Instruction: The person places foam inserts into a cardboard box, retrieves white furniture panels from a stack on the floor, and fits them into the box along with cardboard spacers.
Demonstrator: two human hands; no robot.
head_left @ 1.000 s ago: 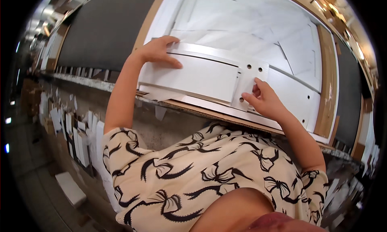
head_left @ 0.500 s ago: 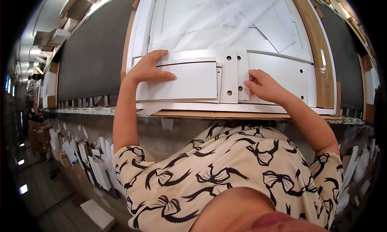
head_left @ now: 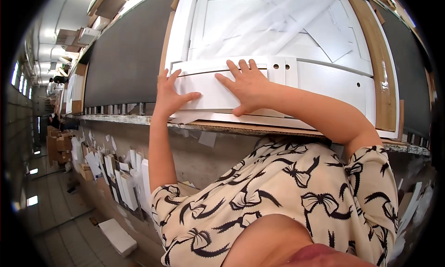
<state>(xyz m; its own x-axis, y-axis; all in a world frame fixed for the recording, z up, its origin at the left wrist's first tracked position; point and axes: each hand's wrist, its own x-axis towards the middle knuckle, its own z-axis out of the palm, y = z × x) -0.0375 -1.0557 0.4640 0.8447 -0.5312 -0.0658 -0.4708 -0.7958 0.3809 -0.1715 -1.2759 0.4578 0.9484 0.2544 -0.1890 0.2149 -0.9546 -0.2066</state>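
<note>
Resting splay-fingered on the white panel [head_left: 211,100], right hand [head_left: 250,88] now closer to the spread-fingered left hand [head_left: 169,97]

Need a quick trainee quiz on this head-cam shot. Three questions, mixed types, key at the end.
1. True or false: the right hand is clenched in a fist.
2. What runs down the right side of the white boards?
A) black hose
B) brown cardboard strip
C) green rope
3. Fill in: the hand nearer the left end of the long white panel is the ____ hand.

Key:
1. False; it is spread open over the long white panel.
2. B
3. left; the left hand is at that end.
</note>
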